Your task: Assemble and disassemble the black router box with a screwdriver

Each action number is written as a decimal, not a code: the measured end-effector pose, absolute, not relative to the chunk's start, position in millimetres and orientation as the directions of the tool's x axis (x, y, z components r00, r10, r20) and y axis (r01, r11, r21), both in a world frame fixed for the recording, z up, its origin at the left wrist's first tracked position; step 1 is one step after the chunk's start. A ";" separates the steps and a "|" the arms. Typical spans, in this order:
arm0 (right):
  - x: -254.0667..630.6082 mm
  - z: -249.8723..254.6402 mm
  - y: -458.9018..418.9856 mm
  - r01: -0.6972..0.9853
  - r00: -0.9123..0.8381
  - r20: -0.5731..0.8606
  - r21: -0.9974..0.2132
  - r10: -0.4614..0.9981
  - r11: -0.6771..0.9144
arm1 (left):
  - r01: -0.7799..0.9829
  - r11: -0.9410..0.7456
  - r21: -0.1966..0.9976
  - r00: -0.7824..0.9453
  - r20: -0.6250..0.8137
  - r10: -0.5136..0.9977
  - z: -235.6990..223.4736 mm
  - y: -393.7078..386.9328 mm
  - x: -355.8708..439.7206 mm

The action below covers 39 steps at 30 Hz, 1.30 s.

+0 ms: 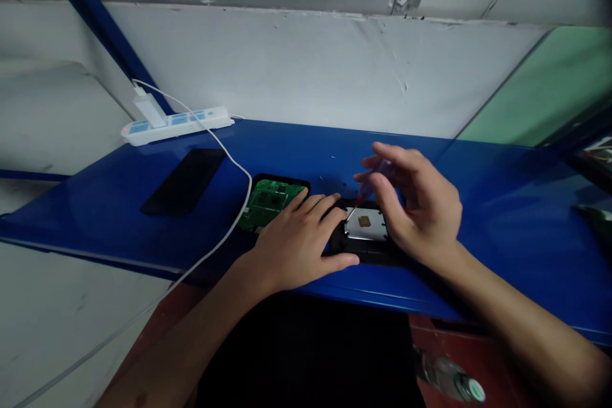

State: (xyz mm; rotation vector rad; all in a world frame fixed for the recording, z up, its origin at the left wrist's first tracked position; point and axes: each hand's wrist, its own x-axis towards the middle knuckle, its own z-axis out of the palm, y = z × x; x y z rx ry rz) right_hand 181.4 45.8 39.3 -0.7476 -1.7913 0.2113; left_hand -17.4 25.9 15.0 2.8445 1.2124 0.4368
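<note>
My right hand point(421, 204) is closed around a screwdriver point(368, 190) with a see-through purplish handle. Its thin shaft slants down to the left edge of a silver metal plate point(377, 227), which has a small brownish square in its middle. The plate sits in a black plastic casing point(368, 254). My left hand point(303, 236) lies with fingers stretched out at the casing's left end, touching it and gripping nothing that I can see. Partly beneath that hand's fingertips is a green circuit board point(268, 203) in a black shell.
A flat black device point(184, 182) lies on the blue table point(119, 204) at left. Behind it stands a white power strip point(182, 127) with a charger point(150, 108); its white cable point(229, 156) crosses the table. Tiny pieces lie near the casing. A plastic bottle point(449, 377) stands below.
</note>
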 end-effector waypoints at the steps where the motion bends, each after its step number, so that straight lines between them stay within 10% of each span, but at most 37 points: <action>1: 180.9 39.1 44.5 0.361 -0.173 0.775 -0.525 0.608 0.771 | 0.705 -0.698 0.125 0.659 0.248 0.710 15.0 25.8 -17.4; 39: 185.1 37.6 51.3 0.360 -0.159 0.821 -0.469 0.549 0.806 | 0.712 -0.691 0.124 0.655 0.237 0.718 16.2 25.8 -16.3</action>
